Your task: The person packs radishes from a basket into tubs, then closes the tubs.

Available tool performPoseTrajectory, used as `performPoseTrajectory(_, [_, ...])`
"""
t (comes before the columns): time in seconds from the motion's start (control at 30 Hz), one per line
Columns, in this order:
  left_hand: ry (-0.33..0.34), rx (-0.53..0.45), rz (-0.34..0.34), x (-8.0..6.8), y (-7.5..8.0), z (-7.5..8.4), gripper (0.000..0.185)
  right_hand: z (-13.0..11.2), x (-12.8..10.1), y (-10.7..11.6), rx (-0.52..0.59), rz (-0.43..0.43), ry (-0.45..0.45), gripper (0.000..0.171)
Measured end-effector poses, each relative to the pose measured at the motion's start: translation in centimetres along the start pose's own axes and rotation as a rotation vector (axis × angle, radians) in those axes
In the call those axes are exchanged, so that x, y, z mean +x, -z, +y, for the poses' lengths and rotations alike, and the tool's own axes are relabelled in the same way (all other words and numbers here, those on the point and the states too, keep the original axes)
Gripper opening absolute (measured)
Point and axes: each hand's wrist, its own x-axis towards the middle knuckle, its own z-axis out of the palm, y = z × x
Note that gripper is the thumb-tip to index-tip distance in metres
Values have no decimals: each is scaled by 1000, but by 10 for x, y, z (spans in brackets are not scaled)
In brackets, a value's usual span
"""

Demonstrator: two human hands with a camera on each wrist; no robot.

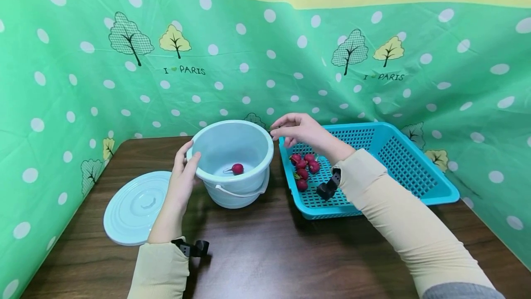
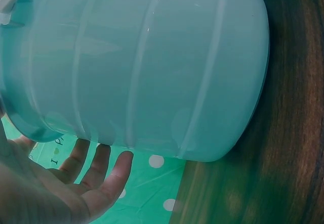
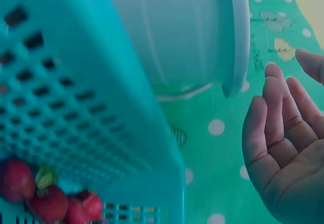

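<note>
My left hand (image 1: 182, 174) rests against the left side of the bucket (image 1: 232, 163), thumb hooked over its rim and fingers laid along the outer wall; in the left wrist view those fingers (image 2: 109, 176) lie nearly straight beside the pale plastic, so it steadies rather than clamps. The bucket stands upright near the middle of the worktop (image 1: 265, 248), toward the back edge, its handle hanging down the front. One radish (image 1: 237, 168) lies on the bucket floor.

My right hand (image 1: 300, 131) hovers in the air between the bucket's right rim and the near-left corner of the basket (image 1: 415, 170), holding nothing (the right wrist view shows the palm bare and the fingers (image 3: 276, 128) loosely spread, only gently bent). It touches neither the bucket nor the basket.

The basket sits just right of the bucket, at the worktop's right side, its left corner close to the bucket wall. A cluster of radishes (image 1: 304, 167) lies in its left end, below my right wrist.

The lid (image 1: 134, 209) lies flat near the left edge of the worktop, just beside my left forearm.
</note>
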Motion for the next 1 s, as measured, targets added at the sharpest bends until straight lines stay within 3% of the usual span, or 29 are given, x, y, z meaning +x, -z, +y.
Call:
performPoseTrajectory(0.6, [-6,2,-3,1,0,-1,56,40,10,37,-22,31,-106,44])
performPoseTrajectory(1.0, [-31,17,10,1,1,-2,58,68,4,66,-67,-17,-161,45])
